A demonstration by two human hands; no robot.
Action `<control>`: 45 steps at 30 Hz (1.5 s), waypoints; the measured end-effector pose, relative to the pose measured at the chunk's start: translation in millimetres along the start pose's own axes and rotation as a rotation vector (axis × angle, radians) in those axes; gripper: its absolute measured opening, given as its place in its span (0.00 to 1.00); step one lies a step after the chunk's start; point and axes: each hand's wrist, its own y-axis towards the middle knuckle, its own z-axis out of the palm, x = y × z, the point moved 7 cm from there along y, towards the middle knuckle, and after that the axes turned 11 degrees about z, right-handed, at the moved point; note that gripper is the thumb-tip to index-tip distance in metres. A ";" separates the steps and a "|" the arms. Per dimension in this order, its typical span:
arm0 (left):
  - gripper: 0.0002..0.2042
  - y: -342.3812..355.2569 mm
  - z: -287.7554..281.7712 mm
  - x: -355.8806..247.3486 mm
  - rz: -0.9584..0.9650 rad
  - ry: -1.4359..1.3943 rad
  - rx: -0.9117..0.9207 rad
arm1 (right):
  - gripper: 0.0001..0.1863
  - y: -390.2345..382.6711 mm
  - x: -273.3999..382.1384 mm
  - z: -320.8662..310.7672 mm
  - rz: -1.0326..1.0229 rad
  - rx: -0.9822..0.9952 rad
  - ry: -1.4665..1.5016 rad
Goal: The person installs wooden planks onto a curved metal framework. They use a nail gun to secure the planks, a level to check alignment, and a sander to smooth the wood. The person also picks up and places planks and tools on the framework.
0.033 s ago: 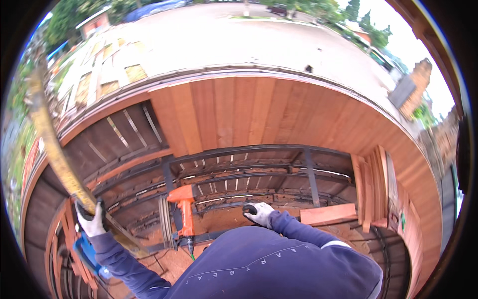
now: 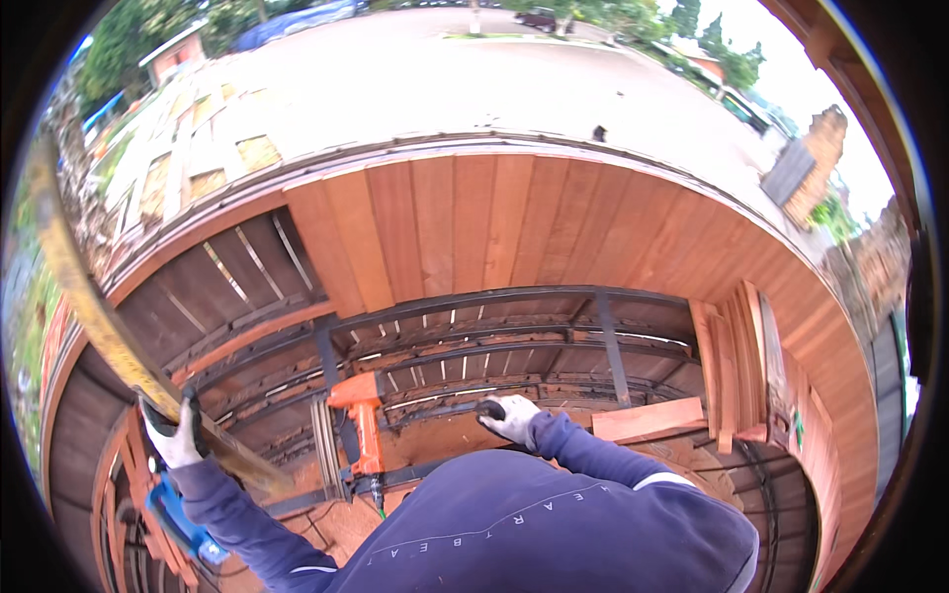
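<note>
Fingers of the left hand (gloved) grip the long yellowish plank, which slants from upper left down toward the centre. Right hand: fingers curled; contents cannot be determined. Orange power tool sits between both hands; reddish board lies rightward.

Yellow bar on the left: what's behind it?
Dark boards and greenery show past the edges of the yellow bar. Whatever lies directly behind it is covered, and the left hand hides part of the bar itself.
</note>
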 end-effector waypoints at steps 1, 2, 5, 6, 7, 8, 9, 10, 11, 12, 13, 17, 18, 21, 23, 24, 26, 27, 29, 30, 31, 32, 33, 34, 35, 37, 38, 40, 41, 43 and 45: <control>0.27 17.2 28.1 -27.0 0.086 -0.058 -0.028 | 0.25 1.1 15.3 -23.0 0.021 -0.019 -0.001; 0.28 30.5 48.5 -21.2 0.053 -0.262 -0.050 | 0.24 4.1 26.7 -45.8 -0.027 -0.141 0.092; 0.29 58.7 116.7 -15.2 0.050 -0.417 -0.011 | 0.24 3.0 73.4 -116.2 -0.211 -0.465 0.046; 0.29 62.7 151.2 -8.3 -0.039 -0.540 0.051 | 0.24 -0.1 89.1 -136.7 -0.285 -0.575 -0.006; 0.29 65.1 172.0 -11.1 -0.071 -0.563 0.061 | 0.23 -0.1 108.4 -154.6 -0.324 -0.616 -0.004; 0.27 68.5 186.4 -4.7 -0.069 -0.519 0.064 | 0.22 0.8 129.1 -168.2 -0.350 -0.657 -0.067; 0.26 63.8 205.8 -30.6 -0.062 -0.671 0.170 | 0.22 -2.0 145.1 -181.6 -0.404 -0.716 -0.051; 0.25 64.4 220.5 -37.6 -0.007 -0.710 0.206 | 0.22 -1.4 153.1 -192.1 -0.458 -0.794 -0.064; 0.24 64.7 229.8 -29.3 -0.075 -0.792 0.214 | 0.22 -0.8 170.3 -202.1 -0.482 -0.811 -0.104; 0.24 65.0 239.4 -24.4 -0.065 -0.766 0.190 | 0.21 1.2 182.4 -210.7 -0.445 -0.829 -0.124; 0.23 68.3 245.6 -19.4 -0.047 -0.740 0.170 | 0.21 6.6 196.0 -217.0 -0.501 -0.843 -0.143; 0.26 69.4 282.0 15.3 -0.162 -0.911 0.166 | 0.22 32.0 238.0 -242.1 -0.583 -0.925 -0.309; 0.26 69.1 290.1 15.5 -0.168 -0.828 0.143 | 0.23 37.2 248.4 -251.8 -0.567 -0.900 -0.327; 0.25 65.3 302.6 30.2 -0.100 -0.774 0.066 | 0.29 59.9 274.3 -263.7 -0.526 -0.864 -0.421; 0.22 70.4 309.8 13.5 -0.166 -0.924 0.115 | 0.32 83.4 310.9 -259.8 -0.558 -0.821 -0.475; 0.22 76.3 309.3 25.6 -0.078 -0.859 0.108 | 0.32 93.0 322.4 -256.0 -0.577 -0.861 -0.494; 0.24 79.6 324.6 57.6 0.049 -0.774 0.074 | 0.33 110.6 334.7 -254.5 -0.610 -0.855 -0.505; 0.24 81.5 326.9 62.5 0.074 -0.735 0.063 | 0.34 116.0 338.3 -252.7 -0.618 -0.866 -0.508; 0.25 82.8 338.3 69.4 0.013 -0.762 0.102 | 0.34 127.5 344.1 -253.6 -0.625 -0.859 -0.520; 0.25 75.8 336.5 62.6 -0.033 -0.765 0.110 | 0.34 134.9 348.3 -248.4 -0.637 -0.836 -0.526; 0.25 70.4 342.3 55.0 -0.124 -0.812 0.167 | 0.34 139.0 348.9 -250.6 -0.627 -0.851 -0.550; 0.25 70.6 339.0 49.8 -0.006 -0.684 0.164 | 0.35 139.6 348.1 -251.4 -0.629 -0.847 -0.571; 0.27 65.0 340.2 53.8 -0.120 -0.641 0.219 | 0.35 142.2 348.4 -250.6 -0.643 -0.836 -0.586; 0.29 67.2 336.1 79.1 -0.078 -0.595 0.183 | 0.34 145.9 356.9 -245.2 -0.656 -0.798 -0.600; 0.30 60.0 339.3 63.1 -0.118 -0.599 0.224 | 0.34 152.3 347.4 -246.6 -0.623 -0.767 -0.626; 0.22 52.5 344.3 45.2 -0.150 -0.771 0.387 | 0.33 164.7 332.6 -246.6 -0.560 -0.711 -0.664; 0.20 52.1 340.7 57.3 -0.134 -0.818 0.435 | 0.32 162.7 335.4 -242.4 -0.537 -0.702 -0.652; 0.19 50.9 336.6 97.1 -0.140 -0.748 0.444 | 0.30 163.4 345.5 -236.8 -0.501 -0.702 -0.650; 0.20 46.7 339.7 102.3 -0.210 -0.762 0.488 | 0.30 163.4 346.7 -236.8 -0.482 -0.698 -0.655; 0.21 36.4 343.0 115.6 -0.250 -0.784 0.486 | 0.29 162.5 347.2 -235.8 -0.439 -0.692 -0.664; 0.22 35.1 346.2 108.8 -0.281 -0.827 0.490 | 0.30 167.4 342.7 -238.0 -0.443 -0.704 -0.654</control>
